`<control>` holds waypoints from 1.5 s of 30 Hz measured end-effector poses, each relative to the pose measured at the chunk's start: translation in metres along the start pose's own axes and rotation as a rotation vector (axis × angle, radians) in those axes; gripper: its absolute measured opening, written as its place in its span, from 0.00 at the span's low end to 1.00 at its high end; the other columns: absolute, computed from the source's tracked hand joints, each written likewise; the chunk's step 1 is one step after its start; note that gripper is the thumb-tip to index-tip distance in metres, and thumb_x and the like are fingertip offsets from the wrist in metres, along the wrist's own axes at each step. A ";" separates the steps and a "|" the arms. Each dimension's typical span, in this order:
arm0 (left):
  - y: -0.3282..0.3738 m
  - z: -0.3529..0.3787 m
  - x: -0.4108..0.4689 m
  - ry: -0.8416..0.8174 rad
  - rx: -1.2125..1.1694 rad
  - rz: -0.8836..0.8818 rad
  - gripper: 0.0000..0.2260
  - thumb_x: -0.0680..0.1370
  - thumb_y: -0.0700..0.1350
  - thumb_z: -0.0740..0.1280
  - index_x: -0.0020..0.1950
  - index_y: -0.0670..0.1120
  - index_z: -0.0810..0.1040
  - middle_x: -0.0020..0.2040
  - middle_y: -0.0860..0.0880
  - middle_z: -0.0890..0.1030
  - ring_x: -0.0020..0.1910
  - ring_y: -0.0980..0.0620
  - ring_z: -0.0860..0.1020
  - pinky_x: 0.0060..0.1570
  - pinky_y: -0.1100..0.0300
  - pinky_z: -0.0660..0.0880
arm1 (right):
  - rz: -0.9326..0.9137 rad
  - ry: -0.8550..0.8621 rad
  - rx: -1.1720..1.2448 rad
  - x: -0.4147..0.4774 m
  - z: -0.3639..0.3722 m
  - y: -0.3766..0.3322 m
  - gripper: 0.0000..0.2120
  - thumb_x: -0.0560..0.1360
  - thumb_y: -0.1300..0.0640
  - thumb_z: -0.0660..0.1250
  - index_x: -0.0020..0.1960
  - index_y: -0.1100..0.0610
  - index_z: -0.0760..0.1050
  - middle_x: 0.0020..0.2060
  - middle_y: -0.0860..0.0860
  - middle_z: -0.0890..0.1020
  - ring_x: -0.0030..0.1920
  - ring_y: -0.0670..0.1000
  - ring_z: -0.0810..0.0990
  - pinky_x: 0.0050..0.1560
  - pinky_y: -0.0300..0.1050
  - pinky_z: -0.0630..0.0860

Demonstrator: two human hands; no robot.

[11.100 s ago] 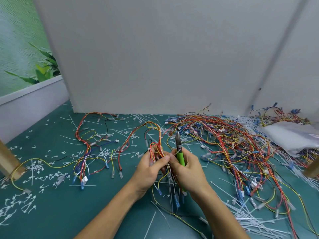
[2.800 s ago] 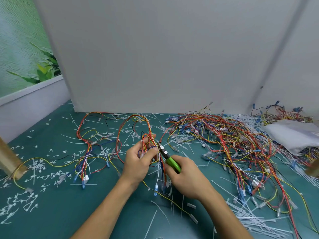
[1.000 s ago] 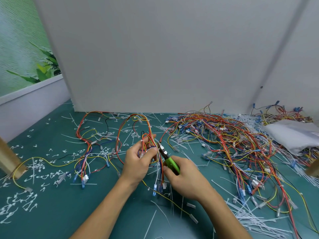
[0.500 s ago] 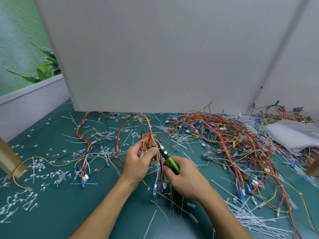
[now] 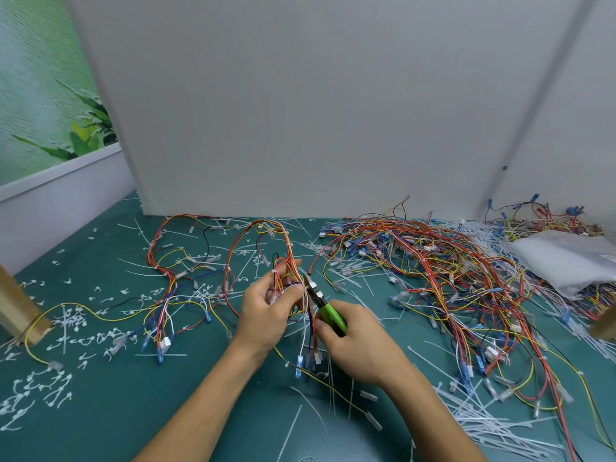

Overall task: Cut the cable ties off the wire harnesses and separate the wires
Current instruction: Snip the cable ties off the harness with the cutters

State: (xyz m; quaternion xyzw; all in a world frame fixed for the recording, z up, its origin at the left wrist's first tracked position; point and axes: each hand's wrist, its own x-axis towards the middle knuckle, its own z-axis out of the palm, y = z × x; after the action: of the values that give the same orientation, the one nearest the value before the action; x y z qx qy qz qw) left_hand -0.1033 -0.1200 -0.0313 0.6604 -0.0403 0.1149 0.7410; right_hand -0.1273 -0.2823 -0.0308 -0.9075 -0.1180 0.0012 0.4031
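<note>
**Snips at the bundle, ready to cut a tie**

Both hands are close together over the green mat (image 5: 100,411). The left hand (image 5: 266,315) is closed around a bundle (image 5: 290,278) of red, yellow and orange wires, pinching it between thumb and fingers. The right hand (image 5: 353,338) is wrapped around the green snips (image 5: 328,311).

What has changed: a few seconds back the snips pointed straight up, away from the wires. Now they lean toward the left hand, and their dark tip touches the bundle just beside the left thumb. For the last second almost nothing has moved. I think this means the person has found a tie and is lining up the cut, or is cutting right now. The tie itself is too small to see, and I cannot tell if the blades are open or closed.

The bundle sits in the left hand, just left of the snips. Its loose ends with little blue plugs hang down below the snips, between the two wrists. A long loop of it runs up and away behind the snips. A big pile (image 5: 450,278) of uncut wires lies well to the right of the snips. Some spread wires (image 5: 173,295) lie to the left. White cut bits (image 5: 493,425) are all over the mat.
</note>
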 end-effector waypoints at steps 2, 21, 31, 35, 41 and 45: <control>0.000 0.000 -0.001 -0.002 -0.002 0.002 0.14 0.78 0.34 0.68 0.61 0.46 0.81 0.36 0.58 0.78 0.36 0.57 0.75 0.48 0.55 0.74 | 0.002 -0.002 0.002 0.000 0.000 0.000 0.13 0.79 0.48 0.64 0.42 0.56 0.70 0.30 0.50 0.73 0.30 0.49 0.67 0.33 0.48 0.68; -0.001 0.001 -0.001 0.006 -0.072 -0.033 0.12 0.78 0.35 0.69 0.59 0.47 0.82 0.37 0.56 0.80 0.39 0.54 0.77 0.50 0.55 0.76 | 0.141 -0.046 0.175 0.004 -0.001 -0.002 0.15 0.78 0.46 0.66 0.43 0.58 0.72 0.31 0.53 0.72 0.32 0.53 0.69 0.36 0.58 0.77; -0.002 0.000 0.002 0.025 -0.166 -0.029 0.13 0.79 0.35 0.67 0.59 0.48 0.83 0.38 0.55 0.77 0.36 0.57 0.75 0.41 0.64 0.77 | 0.240 -0.002 0.557 0.005 -0.004 -0.002 0.09 0.81 0.57 0.66 0.44 0.59 0.74 0.27 0.49 0.73 0.26 0.52 0.72 0.27 0.46 0.74; 0.000 -0.004 0.004 0.044 -0.248 -0.070 0.12 0.78 0.36 0.68 0.59 0.47 0.83 0.40 0.51 0.76 0.37 0.54 0.75 0.37 0.65 0.75 | 0.256 0.120 0.665 0.010 -0.016 0.003 0.07 0.82 0.60 0.65 0.45 0.59 0.74 0.27 0.50 0.72 0.25 0.50 0.70 0.26 0.44 0.72; 0.003 -0.003 0.002 0.006 -0.317 -0.126 0.12 0.80 0.36 0.64 0.61 0.41 0.81 0.40 0.48 0.78 0.38 0.51 0.78 0.40 0.60 0.76 | 0.179 0.129 0.713 0.009 -0.011 -0.003 0.07 0.82 0.59 0.67 0.45 0.59 0.76 0.31 0.53 0.73 0.30 0.53 0.72 0.30 0.46 0.75; 0.007 -0.004 0.001 -0.058 -0.355 -0.145 0.14 0.80 0.41 0.62 0.64 0.40 0.79 0.45 0.43 0.79 0.40 0.49 0.80 0.41 0.60 0.77 | 0.151 0.113 0.683 0.007 -0.011 -0.006 0.07 0.81 0.57 0.69 0.45 0.59 0.79 0.34 0.55 0.83 0.31 0.51 0.77 0.33 0.45 0.78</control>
State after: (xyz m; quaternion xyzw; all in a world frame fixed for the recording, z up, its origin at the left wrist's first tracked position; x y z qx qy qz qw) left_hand -0.1046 -0.1152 -0.0251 0.5233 -0.0336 0.0334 0.8508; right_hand -0.1208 -0.2844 -0.0184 -0.7251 -0.0207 0.0203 0.6880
